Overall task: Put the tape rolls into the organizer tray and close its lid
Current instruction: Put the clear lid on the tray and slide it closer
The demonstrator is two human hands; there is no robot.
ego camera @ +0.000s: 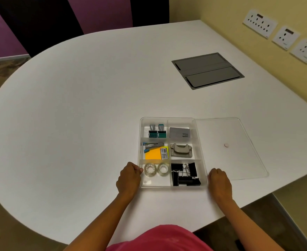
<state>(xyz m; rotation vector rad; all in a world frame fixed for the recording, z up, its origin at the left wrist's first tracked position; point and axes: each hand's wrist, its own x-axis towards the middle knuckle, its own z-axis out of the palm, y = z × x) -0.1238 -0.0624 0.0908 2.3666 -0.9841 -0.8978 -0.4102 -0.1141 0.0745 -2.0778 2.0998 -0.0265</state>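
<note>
Both clear, ring-shaped tape rolls, the left one (pixel 150 170) and the right one (pixel 163 169), already lie flat side by side in the near-left compartment of the clear plastic organizer tray (pixel 173 120), next to the compartment of black binder clips (pixel 184 174). So what remains, by my judgement, is the lid.

The clear, flat, rectangular lid (pixel 239 160) lies open on the white counter (pixel 76 115), spread out to the right of the tray, its left edge meeting the tray's right wall as if hinged there; whether it is truly hinged I cannot tell. Its long axis runs away from the person, parallel to the tray's long side. A small pale round knob (pixel 226 145) sits near its middle.

The left hand (pixel 129 178) rests loosely curled against the tray's near-left wall, fingertips touching the rim, gripping nothing that I can see. The right hand (pixel 219 182) rests curled at the tray's near-right corner, just beside the lid's near edge, also holding nothing.

The lid therefore lies to the right of both hands, and the right hand is far nearer. Closing it likely means lifting its outer right edge and swinging it leftward over the tray while the left hand steadies the tray.
</note>
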